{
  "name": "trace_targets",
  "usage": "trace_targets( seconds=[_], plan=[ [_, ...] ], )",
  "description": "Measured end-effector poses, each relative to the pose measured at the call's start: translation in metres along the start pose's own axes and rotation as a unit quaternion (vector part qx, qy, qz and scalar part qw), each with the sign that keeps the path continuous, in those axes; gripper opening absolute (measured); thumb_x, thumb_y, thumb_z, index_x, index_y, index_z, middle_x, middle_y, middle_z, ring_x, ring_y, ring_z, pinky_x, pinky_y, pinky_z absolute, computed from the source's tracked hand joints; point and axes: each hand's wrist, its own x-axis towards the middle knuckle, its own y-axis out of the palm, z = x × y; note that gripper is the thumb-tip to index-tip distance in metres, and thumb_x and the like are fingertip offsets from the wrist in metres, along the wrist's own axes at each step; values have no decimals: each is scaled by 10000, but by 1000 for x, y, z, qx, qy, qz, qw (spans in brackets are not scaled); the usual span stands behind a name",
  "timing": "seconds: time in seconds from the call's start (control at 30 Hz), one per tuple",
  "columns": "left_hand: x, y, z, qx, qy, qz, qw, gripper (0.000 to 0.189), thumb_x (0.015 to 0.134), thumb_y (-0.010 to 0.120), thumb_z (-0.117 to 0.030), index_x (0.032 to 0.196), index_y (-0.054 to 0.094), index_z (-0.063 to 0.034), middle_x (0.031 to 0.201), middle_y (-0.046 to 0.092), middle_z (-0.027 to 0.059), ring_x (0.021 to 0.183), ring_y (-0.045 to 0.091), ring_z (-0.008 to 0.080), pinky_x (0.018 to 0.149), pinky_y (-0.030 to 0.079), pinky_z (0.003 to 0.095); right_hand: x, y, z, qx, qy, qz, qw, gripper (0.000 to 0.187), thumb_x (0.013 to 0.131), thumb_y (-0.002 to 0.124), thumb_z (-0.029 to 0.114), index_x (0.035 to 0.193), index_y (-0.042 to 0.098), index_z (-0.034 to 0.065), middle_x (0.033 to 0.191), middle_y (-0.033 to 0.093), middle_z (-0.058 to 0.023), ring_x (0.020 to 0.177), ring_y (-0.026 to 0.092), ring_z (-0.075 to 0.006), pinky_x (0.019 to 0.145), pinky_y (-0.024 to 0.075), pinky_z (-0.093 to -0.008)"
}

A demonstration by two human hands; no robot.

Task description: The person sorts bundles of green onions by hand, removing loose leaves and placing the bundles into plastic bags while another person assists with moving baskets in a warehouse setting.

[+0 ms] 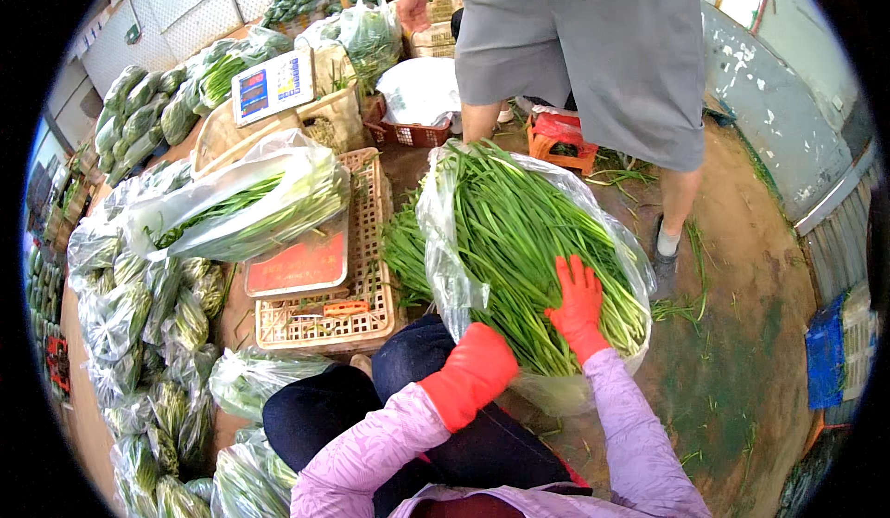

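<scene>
A large clear plastic bag [455,267], full of garlic chives [514,233], stands before my knees. My right hand [579,302], in a red glove, lies flat on the chives with its fingers spread. The bag's near-left edge runs to my left hand [480,368], which is also red-gloved and is closed on the plastic; its fingertips are hidden. Left of the bag, another bag of chives [250,198] lies on the red-topped platform of a scale [299,260]. That scale rests on an upturned plastic crate [379,240], beside an orange-handled cutter [345,308].
A person in grey shorts [584,45] stands just beyond the bag. Several bagged vegetables [125,309] line the floor at left. The scale's display [273,85] sits above a plastic basket [327,121]. An orange stool [560,144] stands behind the chives. Loose leaves litter the floor [737,351].
</scene>
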Motion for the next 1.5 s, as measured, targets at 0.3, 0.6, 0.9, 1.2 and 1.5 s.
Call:
trace_targets(
  seconds=[0.3, 0.6, 0.9, 1.2, 1.5],
  plan=[
    [-24, 29, 43, -87, -110, 96, 985, 153, 660, 638, -248, 729, 683, -119, 751, 659, 102, 727, 648, 306, 615, 514, 423, 79, 20, -77, 145, 87, -53, 984, 963, 548, 809, 156, 1375, 316, 151, 1255, 503, -150, 1113, 517, -328, 913, 444, -411],
    [-25, 24, 54, -185, -123, 82, 972, 162, 641, 648, -242, 728, 678, -108, 745, 663, 101, 774, 655, 288, 666, 514, 410, -8, 15, -8, -16, 61, 10, 998, 1032, 599, 800, 375, 1418, 213, 151, 1445, 260, -95, 1280, 306, -341, 1016, 312, -473],
    [-6, 28, 36, -92, -74, 140, 983, 100, 697, 622, -195, 696, 675, -111, 735, 669, 106, 692, 665, 290, 587, 516, 418, -6, -6, 16, 25, -71, -28, 997, 1128, 610, 679, 602, 1460, 119, 116, 1506, 62, -193, 1378, 83, -387, 1097, 54, -525],
    [11, 37, 35, -147, -26, 62, 987, 98, 701, 579, -183, 717, 661, -131, 677, 648, 89, 656, 662, 302, 542, 518, 445, 24, 82, 93, -63, -224, 8, 972, 602, 857, 401, 180, 1426, 204, 169, 1484, 149, -217, 1329, 177, -469, 1059, 63, -623],
    [-15, -2, 113, -111, -48, -107, 987, 102, 680, 624, -202, 670, 617, -101, 657, 608, 119, 648, 624, 326, 581, 496, 432, 110, -9, 80, -59, -117, 89, 987, 1196, 458, 829, 416, 1442, 167, 265, 1504, 95, -163, 1375, 90, -394, 1107, 24, -526]
  ],
)
